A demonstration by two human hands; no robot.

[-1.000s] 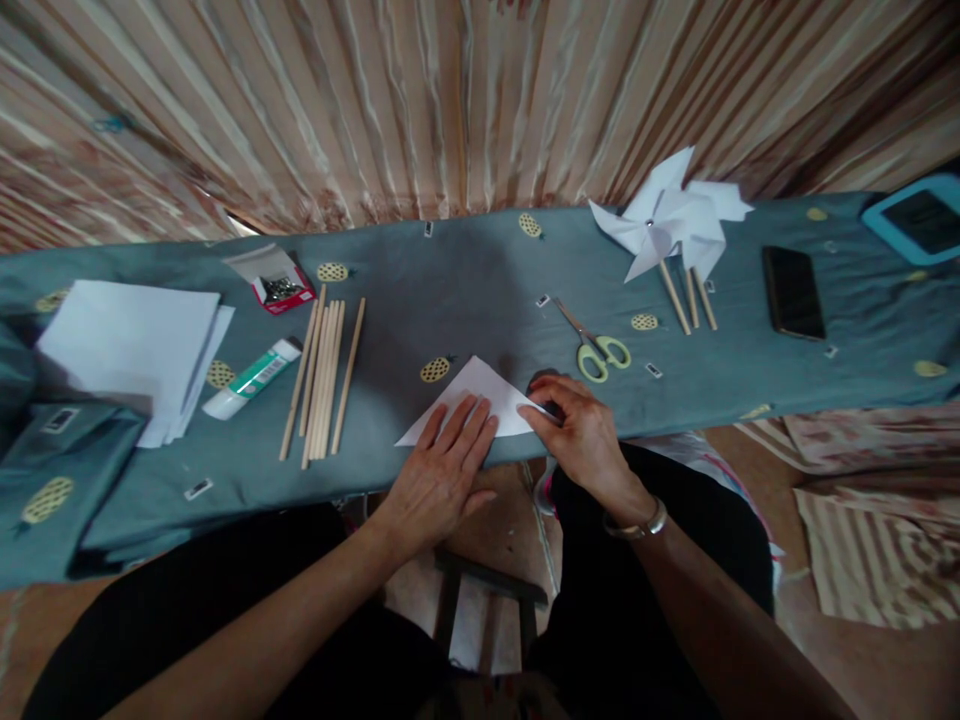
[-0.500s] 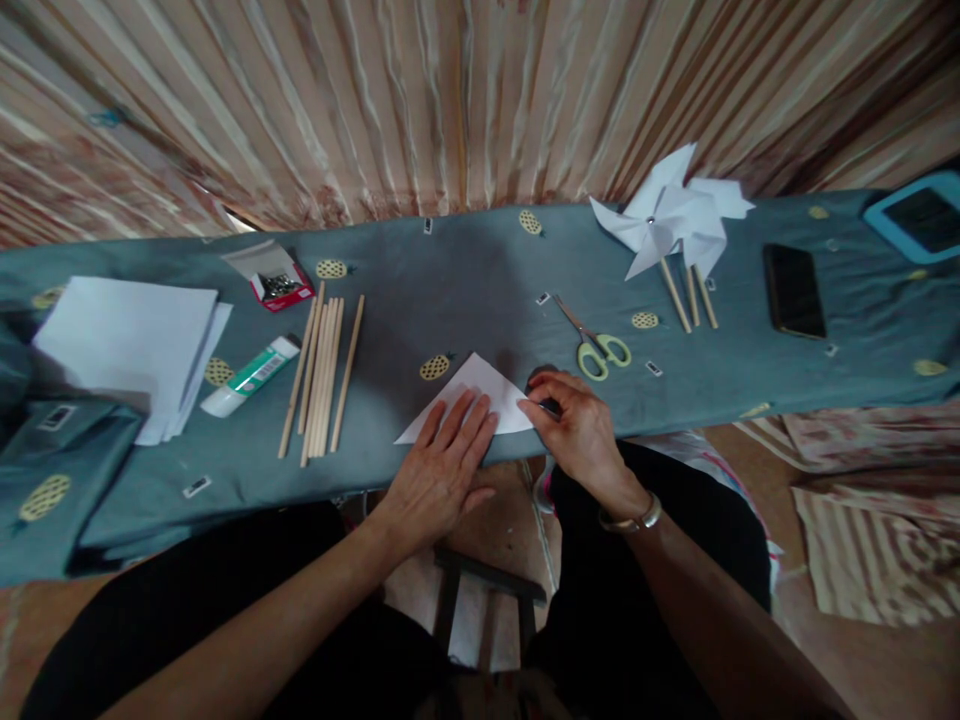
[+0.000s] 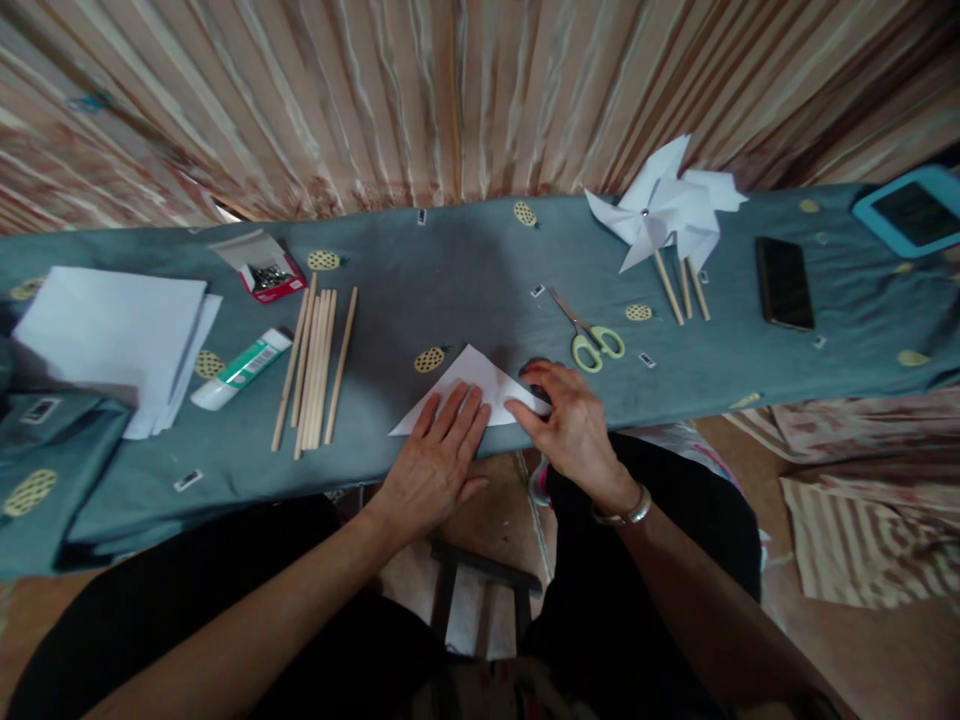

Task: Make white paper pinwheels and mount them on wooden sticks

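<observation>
A white sheet of paper (image 3: 471,366), folded into a triangle, lies at the table's front edge with its peak pointing away from me. My left hand (image 3: 431,460) rests flat over its left half, fingers stretched out. At the right corner is my right hand (image 3: 574,425), thumb on the paper and the other fingers curled beyond the edge, the corner between them. A dark patch beside those fingers is too unclear to name. Just past that hand lie scissors (image 3: 589,345) with light green handles.
To the left are wooden sticks (image 3: 316,370), a glue stick (image 3: 241,370), a red box of small metal pieces (image 3: 266,275) and stacked white paper (image 3: 112,330). Paper pinwheels (image 3: 660,210), a black phone (image 3: 784,283) and a blue-framed device (image 3: 916,212) are at right. A striped curtain (image 3: 450,100) hangs behind.
My right thumb has slid a little left on the paper, away from the corner, and the gap between thumb and fingers is wider. My left hand stays flat. The view has shifted slightly.
</observation>
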